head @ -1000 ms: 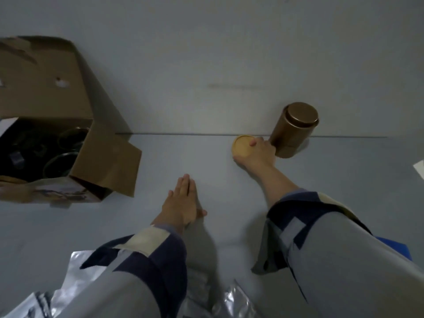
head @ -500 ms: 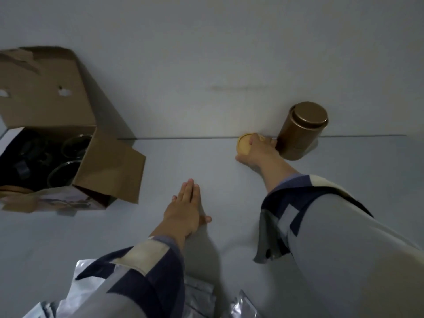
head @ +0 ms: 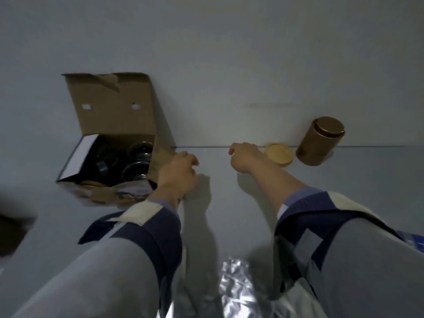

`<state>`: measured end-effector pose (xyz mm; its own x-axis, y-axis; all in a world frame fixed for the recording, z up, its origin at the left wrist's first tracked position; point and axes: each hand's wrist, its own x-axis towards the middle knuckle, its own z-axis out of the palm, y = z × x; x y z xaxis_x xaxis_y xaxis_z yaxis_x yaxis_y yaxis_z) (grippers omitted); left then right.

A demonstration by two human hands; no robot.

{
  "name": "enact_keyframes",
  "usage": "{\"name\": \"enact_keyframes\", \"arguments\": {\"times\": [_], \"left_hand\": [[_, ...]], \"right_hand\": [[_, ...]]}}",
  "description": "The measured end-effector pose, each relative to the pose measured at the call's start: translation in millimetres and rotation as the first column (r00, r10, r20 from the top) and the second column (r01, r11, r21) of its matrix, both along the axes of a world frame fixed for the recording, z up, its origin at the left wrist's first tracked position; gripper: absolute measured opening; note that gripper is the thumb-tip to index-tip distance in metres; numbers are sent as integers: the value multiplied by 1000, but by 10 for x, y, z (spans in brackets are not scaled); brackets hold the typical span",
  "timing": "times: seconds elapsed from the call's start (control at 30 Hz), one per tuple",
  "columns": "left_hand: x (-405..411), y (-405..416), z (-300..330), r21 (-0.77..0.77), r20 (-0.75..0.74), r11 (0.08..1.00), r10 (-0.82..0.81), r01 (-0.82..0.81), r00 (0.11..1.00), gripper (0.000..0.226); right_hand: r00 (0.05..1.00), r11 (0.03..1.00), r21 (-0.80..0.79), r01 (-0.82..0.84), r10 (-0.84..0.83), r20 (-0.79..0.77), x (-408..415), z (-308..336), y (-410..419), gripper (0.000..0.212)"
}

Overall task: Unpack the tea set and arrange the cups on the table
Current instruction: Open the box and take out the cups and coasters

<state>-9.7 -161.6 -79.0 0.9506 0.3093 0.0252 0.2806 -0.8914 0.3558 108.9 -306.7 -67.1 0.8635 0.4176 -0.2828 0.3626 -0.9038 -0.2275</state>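
Two hands in view, both bare of load. Left hand (head: 177, 174): fingers loosely curled, grasping nothing, lying against or just beside the folded-out side flap of the cardboard box (head: 110, 125); whether skin touches cardboard cannot be told. Right hand (head: 244, 157): fingers relaxed and released, hovering over the desk (head: 344, 180), just left of the round wooden lid (head: 278, 154) and apart from it.

Item, cardboard box: stands at the far left of the desk against the wall, top flap raised, mouth open toward the wearer. Contents: dark packing with several glass cups (head: 140, 149) seated in it, rims showing; exact count unclear in the dim light.

Item, wooden lid: flat on the desk near the wall, just beside the brown tea canister (head: 321, 141), which stands upright with its cap on.

Item, crinkled silver foil wrapping (head: 236, 288): near edge of the desk, between the sleeves.

Step in hand, by judgement: going into the box for the next cup. Little unpacked; cups all in the carton.

Handling notes: steady the box by its flap or wall with the left hand so it does not slide; enter from above with the right, take one glass by the rim or body, lift straight up clear of the packing before moving sideways. Glass is slippery and fragile; avoid knocking neighbouring cups. Set down on open desk between box and lid.
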Motion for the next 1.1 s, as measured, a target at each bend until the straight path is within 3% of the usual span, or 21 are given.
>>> {"name": "enact_keyframes", "arguments": {"times": [0.13, 0.23, 0.37, 0.5, 0.6, 0.73, 0.9, 1.1], "left_hand": [[-346, 675, 211, 102, 113, 992, 64, -76, 992, 27], [-576, 1165, 312, 89, 172, 973, 194, -211, 966, 32], [-882, 1769, 294, 94, 98, 926, 356, -365, 929, 48], [-1072, 2064, 243, -44, 51, 904, 428, -426, 903, 46], [-1129, 2117, 266, -128, 147, 901, 432, -416, 890, 32], [-1231, 2193, 258, -117, 194, 913, 407, -391, 892, 44], [-1266, 2202, 233, -122, 219, 910, 415, -397, 883, 40], [-1245, 2289, 189, -153, 198, 896, 440, -416, 876, 54]], "right_hand": [[995, 984, 148, -96, 93, 28, -445, 229, 689, 37], [984, 947, 269, -177, 168, 57, -739, 336, 1210, 36], [953, 858, 430, -281, 302, 20, -1148, 374, 1790, 27], [923, 821, 460, -337, 386, -14, -1444, 259, 2178, 25], [905, 826, 423, -373, 425, -33, -1541, 192, 2352, 25], [879, 850, 262, -457, 477, -12, -1579, 155, 2544, 30], [867, 863, 152, -483, 495, -58, -1505, 202, 2703, 24], [855, 854, -67, -516, 518, 18, -1565, 141, 2909, 19]]}}
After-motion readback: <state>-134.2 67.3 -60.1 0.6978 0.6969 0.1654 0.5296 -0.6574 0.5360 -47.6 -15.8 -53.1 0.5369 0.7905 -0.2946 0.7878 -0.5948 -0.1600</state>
